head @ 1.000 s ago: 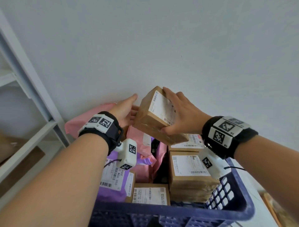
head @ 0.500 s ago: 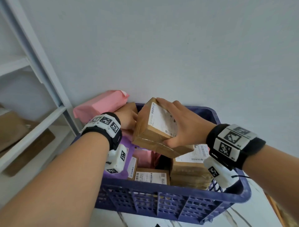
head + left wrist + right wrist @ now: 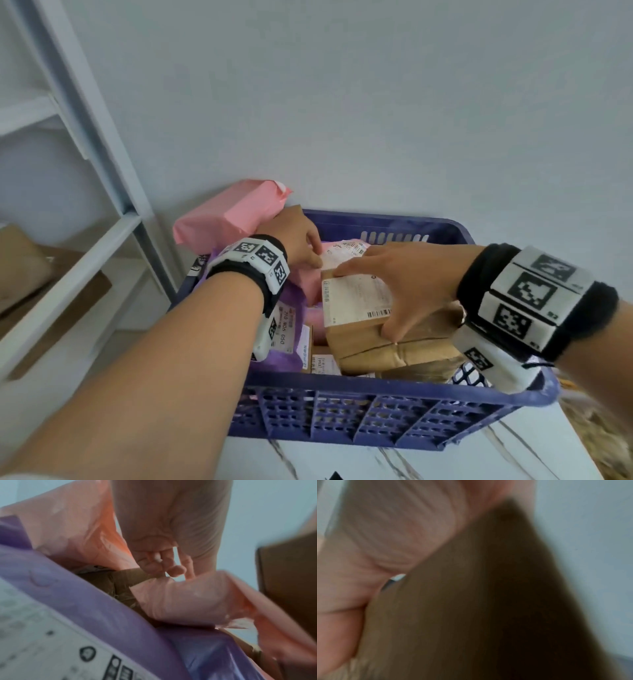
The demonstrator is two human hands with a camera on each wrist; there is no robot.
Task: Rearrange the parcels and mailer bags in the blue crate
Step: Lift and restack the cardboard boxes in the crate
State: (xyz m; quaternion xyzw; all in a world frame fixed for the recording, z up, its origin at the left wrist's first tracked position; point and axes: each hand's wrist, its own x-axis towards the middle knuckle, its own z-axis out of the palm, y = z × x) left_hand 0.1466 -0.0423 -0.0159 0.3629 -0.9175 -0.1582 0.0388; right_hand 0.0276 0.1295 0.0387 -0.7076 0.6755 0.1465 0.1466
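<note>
The blue crate (image 3: 359,387) stands against the wall, packed with parcels and mailer bags. My right hand (image 3: 394,291) grips a brown cardboard parcel (image 3: 356,301) with a white label, thumb on its near side, low over the stacked brown boxes (image 3: 397,358) at the crate's right. In the right wrist view the parcel (image 3: 471,601) fills the frame, blurred. My left hand (image 3: 305,250) reaches in at the back left, and its fingers (image 3: 173,569) pinch a folded edge of a pink mailer bag (image 3: 188,599). A purple mailer bag (image 3: 291,346) with a label lies under my left wrist.
A larger pink mailer bag (image 3: 233,219) leans over the crate's back left corner. A white shelf frame (image 3: 102,178) holding cardboard pieces (image 3: 41,274) stands at the left. The crate rests on a white marbled surface (image 3: 342,462), with the wall close behind.
The parcel came down from above the crate onto the right-hand stack. My left hand left the parcel and took hold of the pink mailer. The head view tilted down.
</note>
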